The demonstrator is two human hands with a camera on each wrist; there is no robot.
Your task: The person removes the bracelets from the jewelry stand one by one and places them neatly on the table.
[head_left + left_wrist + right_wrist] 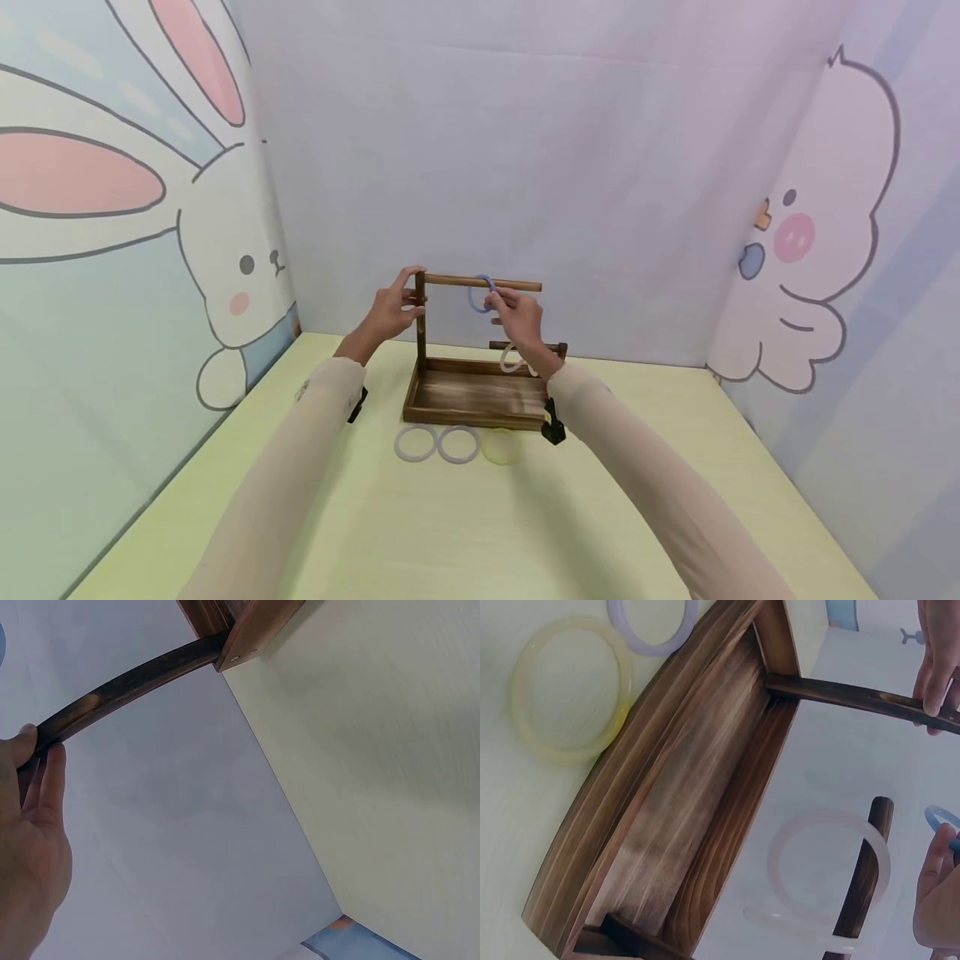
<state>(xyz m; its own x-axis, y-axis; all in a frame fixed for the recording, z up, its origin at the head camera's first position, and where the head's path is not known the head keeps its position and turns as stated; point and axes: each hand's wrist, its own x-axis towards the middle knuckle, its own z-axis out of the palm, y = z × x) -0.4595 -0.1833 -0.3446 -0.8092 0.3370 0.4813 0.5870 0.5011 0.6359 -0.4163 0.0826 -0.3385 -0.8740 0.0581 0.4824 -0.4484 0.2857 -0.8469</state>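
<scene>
A brown wooden stand has a tray base [480,417], a tall post [421,333] with a long upper bar [525,286], and a short lower bar [855,900]. My left hand [390,312] grips the post near its top, thumb and fingers on opposite sides. A blue bangle [471,298] is pinched in my right hand [519,317] at the upper bar, which appears to pass through it. On the lower bar hangs a pale pinkish bangle [776,862], with another whitish bangle [780,919] beside it. My right wrist partly hides these in the head view.
In front of the tray lie two lavender bangles, a left one [397,446] and a right one [441,448], and a yellow bangle [486,454]. Pale yellow-green table [420,533] surrounds the stand. A curtain [480,167] hangs close behind it.
</scene>
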